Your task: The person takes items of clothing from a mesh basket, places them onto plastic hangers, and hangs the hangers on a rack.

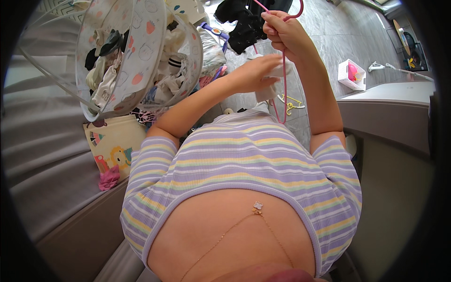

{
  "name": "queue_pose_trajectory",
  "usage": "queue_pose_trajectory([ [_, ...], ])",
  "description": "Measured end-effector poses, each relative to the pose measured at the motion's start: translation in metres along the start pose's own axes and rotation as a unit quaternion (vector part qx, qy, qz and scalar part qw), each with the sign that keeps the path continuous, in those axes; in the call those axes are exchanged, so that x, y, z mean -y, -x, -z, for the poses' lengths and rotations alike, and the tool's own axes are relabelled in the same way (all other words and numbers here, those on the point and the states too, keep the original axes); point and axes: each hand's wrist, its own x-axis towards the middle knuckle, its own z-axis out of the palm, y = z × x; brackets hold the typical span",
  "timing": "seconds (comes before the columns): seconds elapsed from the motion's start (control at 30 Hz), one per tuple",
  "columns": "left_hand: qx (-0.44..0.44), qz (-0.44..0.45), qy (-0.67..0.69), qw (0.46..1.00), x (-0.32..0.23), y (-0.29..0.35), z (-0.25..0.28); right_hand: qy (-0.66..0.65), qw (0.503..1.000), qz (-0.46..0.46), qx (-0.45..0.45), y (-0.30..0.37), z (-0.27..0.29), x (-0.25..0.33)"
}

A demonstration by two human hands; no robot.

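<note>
Hanger of thin pink rod [284,94] is hanging from my right hand [287,36], above the grey tiled floor [324,33] and out in front of my chest. Its long axis is running roughly away from my body, up and down the view: the near corner is bending round just beyond my purple, yellow and white striped top [249,155], while the far arm is slanting up past the view's edge. The hook is standing out to my right, its tip cut off at the top. My right fingers are curling tightly, pinching the rod close to the hook.

My left hand [253,75] is resting at a soft white cloth [264,95] beside the rod, its fingers bending toward the right. They are blurring at the tips, so I cannot tell whether they are pinching the fabric. How the cloth is meeting the hanger is hard to make out too, since my hand is covering part of it.

Beyond, a bunched black garment [242,28] is running out of sight at the top. A small yellow hanger [294,104] is lying on the floor, and a white strawberry-print hamper [126,80] is holding jumbled clothes to my left.
</note>
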Motion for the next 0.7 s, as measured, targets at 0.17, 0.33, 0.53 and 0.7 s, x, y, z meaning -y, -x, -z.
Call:
queue_pose_trajectory([
  [0.17, 0.102, -0.205, -0.388, 0.893, 0.013, -0.002, 0.002, 0.034, 0.999, 0.014, 0.010, -0.006, -0.008, 0.007],
  [0.33, -0.081, -0.329, -0.399, 0.852, 0.034, -0.001, 0.010, 0.100, 0.994, 0.040, 0.007, -0.015, -0.016, 0.026],
  [0.53, -0.069, -0.285, -0.358, 0.886, 0.031, 0.010, 0.016, 0.133, 0.988, 0.066, -0.034, -0.012, -0.029, 0.037],
  [0.7, -0.083, -0.303, -0.341, 0.886, 0.030, 0.007, 0.013, 0.170, 0.983, 0.066, 0.028, -0.015, -0.026, 0.036],
])
